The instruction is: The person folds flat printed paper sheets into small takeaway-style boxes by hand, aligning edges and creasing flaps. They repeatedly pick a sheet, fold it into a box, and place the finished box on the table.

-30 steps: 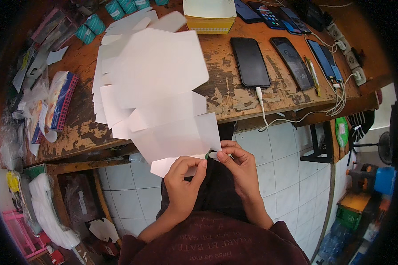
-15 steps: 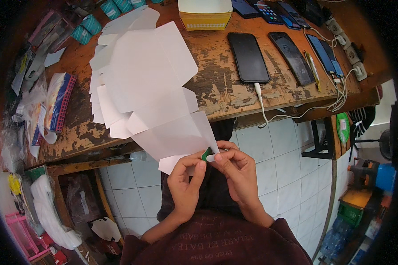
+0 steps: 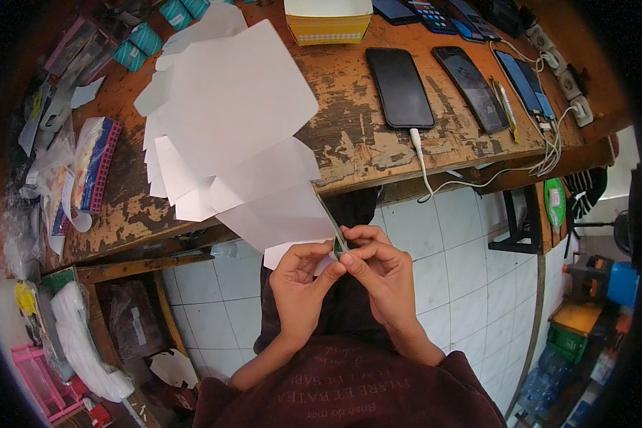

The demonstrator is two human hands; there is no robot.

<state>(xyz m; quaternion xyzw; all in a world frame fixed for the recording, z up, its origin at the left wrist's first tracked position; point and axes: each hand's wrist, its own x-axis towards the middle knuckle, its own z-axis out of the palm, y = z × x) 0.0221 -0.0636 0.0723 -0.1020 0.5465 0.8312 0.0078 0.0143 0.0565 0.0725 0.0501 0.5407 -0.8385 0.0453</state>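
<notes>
Both hands pinch the near end of a white cardboard box blank (image 3: 282, 214), whose folded underside shows green between my fingertips. My left hand (image 3: 299, 282) grips the near edge beside a small flap, thumb against the card. At the corner, my right hand (image 3: 381, 274) presses the raised side panel and a tab with thumb and fingers. The rest of the blank reaches up onto the worn wooden table (image 3: 349, 153). It overlaps a pile of similar white blanks (image 3: 185, 182), so where it ends among them is hard to tell.
A yellow box (image 3: 328, 25) stands at the far edge. To the right lie a black phone (image 3: 401, 89) on a white cable, a second phone (image 3: 471, 89) and a power strip (image 3: 571, 89). Plastic-wrapped packs (image 3: 96, 164) lie at the left, near teal rolls (image 3: 139, 46).
The side panel at my right hand has turned up steeper. My fingertips have come closer together at the corner, and the blank's upper part has shifted slightly.
</notes>
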